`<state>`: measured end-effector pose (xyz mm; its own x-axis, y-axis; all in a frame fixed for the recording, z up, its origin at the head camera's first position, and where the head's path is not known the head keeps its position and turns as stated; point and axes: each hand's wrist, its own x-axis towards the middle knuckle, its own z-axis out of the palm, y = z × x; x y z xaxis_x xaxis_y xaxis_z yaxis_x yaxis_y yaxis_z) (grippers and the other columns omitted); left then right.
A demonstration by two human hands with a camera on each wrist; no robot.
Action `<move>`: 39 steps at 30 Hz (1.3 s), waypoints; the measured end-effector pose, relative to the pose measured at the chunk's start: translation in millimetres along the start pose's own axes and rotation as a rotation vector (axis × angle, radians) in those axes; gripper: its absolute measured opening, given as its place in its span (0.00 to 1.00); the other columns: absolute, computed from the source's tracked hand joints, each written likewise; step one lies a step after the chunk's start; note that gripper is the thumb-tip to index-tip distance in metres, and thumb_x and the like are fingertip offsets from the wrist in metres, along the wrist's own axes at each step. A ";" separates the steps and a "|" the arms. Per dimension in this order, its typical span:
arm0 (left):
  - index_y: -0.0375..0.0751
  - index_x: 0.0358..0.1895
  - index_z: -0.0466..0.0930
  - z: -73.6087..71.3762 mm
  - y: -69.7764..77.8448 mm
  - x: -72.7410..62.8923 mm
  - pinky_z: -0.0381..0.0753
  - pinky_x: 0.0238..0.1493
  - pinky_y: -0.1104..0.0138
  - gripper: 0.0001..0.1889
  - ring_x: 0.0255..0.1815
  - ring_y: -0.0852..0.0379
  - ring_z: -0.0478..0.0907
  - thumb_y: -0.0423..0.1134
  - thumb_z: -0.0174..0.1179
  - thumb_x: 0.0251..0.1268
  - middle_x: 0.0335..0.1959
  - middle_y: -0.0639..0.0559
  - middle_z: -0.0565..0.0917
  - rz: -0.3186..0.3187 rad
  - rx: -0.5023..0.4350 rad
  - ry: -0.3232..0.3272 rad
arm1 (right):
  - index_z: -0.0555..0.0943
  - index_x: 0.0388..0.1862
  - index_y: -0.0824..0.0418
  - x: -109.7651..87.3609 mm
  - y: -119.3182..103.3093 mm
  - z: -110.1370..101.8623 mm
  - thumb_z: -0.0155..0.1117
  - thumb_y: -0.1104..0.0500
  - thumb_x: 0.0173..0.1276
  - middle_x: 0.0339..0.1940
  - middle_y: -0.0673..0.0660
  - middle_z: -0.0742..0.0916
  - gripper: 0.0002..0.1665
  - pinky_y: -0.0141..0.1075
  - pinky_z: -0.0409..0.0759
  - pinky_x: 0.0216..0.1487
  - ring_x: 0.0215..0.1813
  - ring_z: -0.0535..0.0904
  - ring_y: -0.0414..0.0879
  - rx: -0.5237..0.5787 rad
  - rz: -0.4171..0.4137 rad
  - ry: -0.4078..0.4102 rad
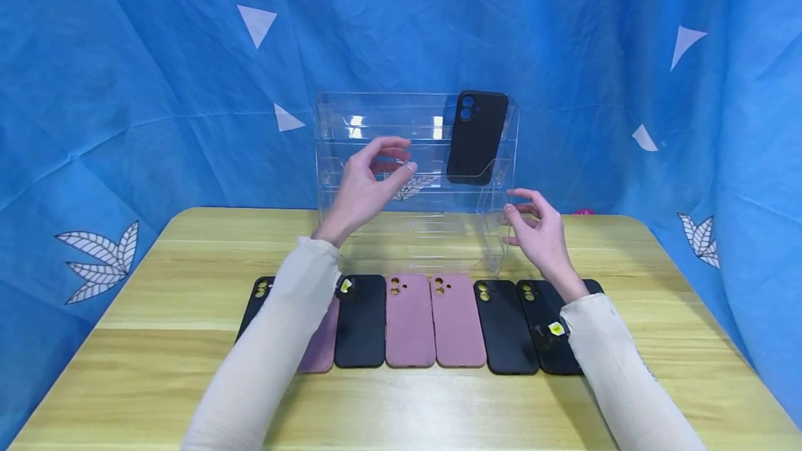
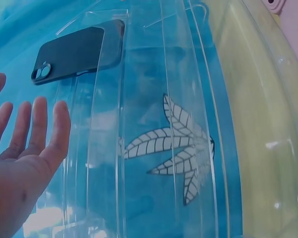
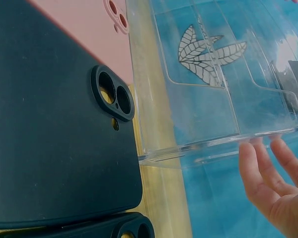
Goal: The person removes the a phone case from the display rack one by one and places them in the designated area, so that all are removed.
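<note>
A clear plastic tiered rack [image 1: 401,221] stands toward the back of the table. One black phone case [image 1: 477,136] leans upright in its top tier on the right, with the camera holes uppermost. In front of the upper tiers is my left hand [image 1: 370,183], its fingers loosely bent and nothing between them; the left wrist view has that hand [image 2: 32,144] beside the black case. My right hand [image 1: 537,228] is at the rack's right side, fingers relaxed and holding nothing. Its fingertips [image 3: 246,151] come right up to the clear side edge in the right wrist view.
Along the table [image 1: 401,409], before the rack, lies a row of phone cases: pink ones [image 1: 410,322] in the middle, black ones [image 1: 509,329] to the right and more at the left, partly hidden by my left sleeve [image 1: 269,346]. A blue patterned cloth [image 1: 188,89] hangs behind.
</note>
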<state>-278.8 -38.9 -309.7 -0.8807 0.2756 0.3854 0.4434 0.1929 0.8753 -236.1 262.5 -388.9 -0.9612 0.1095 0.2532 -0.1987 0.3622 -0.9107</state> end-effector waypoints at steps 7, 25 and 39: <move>0.53 0.62 0.78 13.9 0.3 18.1 0.86 0.53 0.56 0.18 0.53 0.53 0.84 0.45 0.64 0.71 0.54 0.50 0.84 0.017 0.009 0.032 | 0.72 0.72 0.58 -0.2 -0.5 0.0 0.56 0.51 0.80 0.58 0.69 0.81 0.26 0.33 0.89 0.36 0.43 0.87 0.34 -0.004 -0.010 -0.001; 0.46 0.64 0.77 50.1 -3.1 55.6 0.85 0.59 0.59 0.19 0.51 0.51 0.85 0.42 0.63 0.73 0.51 0.49 0.83 0.004 0.011 0.033 | 0.72 0.72 0.58 -2.1 -1.5 0.0 0.57 0.51 0.80 0.59 0.68 0.82 0.26 0.33 0.89 0.36 0.44 0.87 0.35 -0.010 -0.005 0.000; 0.51 0.62 0.77 68.6 1.9 59.8 0.87 0.48 0.63 0.17 0.44 0.54 0.87 0.44 0.63 0.73 0.50 0.50 0.84 -0.039 0.061 0.075 | 0.71 0.73 0.57 -3.2 -4.1 -2.2 0.57 0.51 0.80 0.58 0.69 0.82 0.26 0.33 0.89 0.36 0.44 0.87 0.35 -0.021 0.002 -0.003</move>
<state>-319.2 42.6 -305.0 -0.9065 0.1963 0.3739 0.4157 0.2593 0.8717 -231.8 262.7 -385.3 -0.9621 0.1074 0.2508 -0.1930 0.3815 -0.9040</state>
